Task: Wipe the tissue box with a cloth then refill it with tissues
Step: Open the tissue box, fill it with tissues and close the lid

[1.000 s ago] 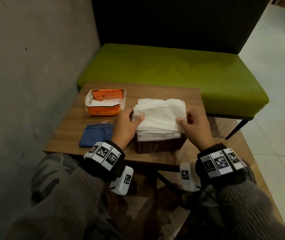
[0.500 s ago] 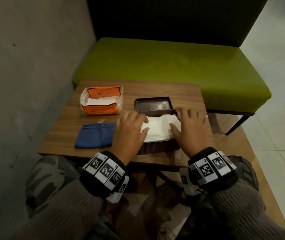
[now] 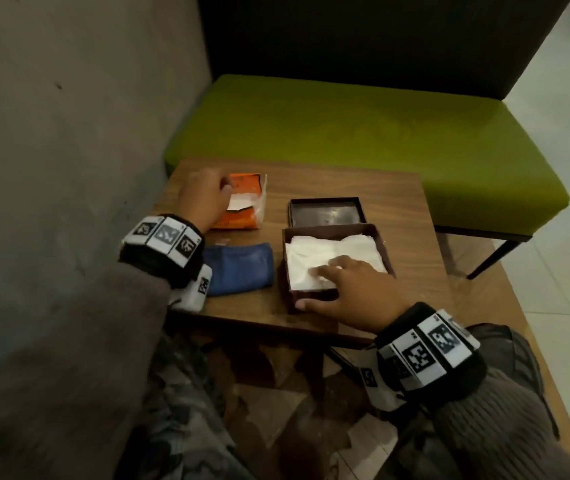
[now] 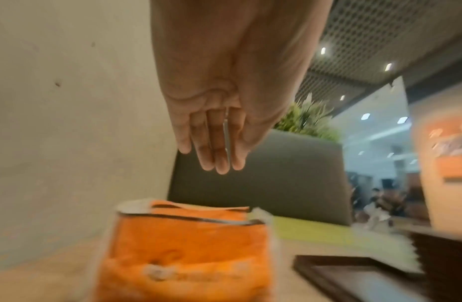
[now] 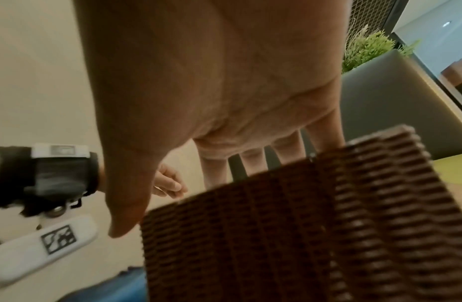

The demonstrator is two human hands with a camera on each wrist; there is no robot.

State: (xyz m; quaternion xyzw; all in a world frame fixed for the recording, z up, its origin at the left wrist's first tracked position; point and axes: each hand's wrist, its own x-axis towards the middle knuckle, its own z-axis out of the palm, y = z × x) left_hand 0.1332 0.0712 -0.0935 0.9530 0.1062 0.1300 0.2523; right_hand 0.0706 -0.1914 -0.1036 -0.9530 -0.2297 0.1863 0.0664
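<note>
The brown woven tissue box (image 3: 328,230) stands open on the wooden table, filled with white tissues (image 3: 311,251). My right hand (image 3: 332,275) lies flat on the tissues with straight fingers, and its thumb rests against the box's front wall (image 5: 276,235). Over at the back left, my left hand (image 3: 221,188) hovers above the orange tissue pack (image 3: 242,220). The left wrist view shows that hand (image 4: 214,155) with straight fingers, holding nothing, just above the pack (image 4: 186,255). The box lid (image 3: 325,213) lies upside down behind the box. A blue cloth (image 3: 242,268) lies left of the box.
The small wooden table (image 3: 408,209) stands against a grey wall (image 3: 68,133) on the left. Behind it runs a green bench (image 3: 345,123) with a dark backrest. My knees are under the table's near edge.
Both hands pushed the tissue stack down into the box. Then my left hand left the box and moved up-left to the orange pack, while my right hand stayed on the tissues.
</note>
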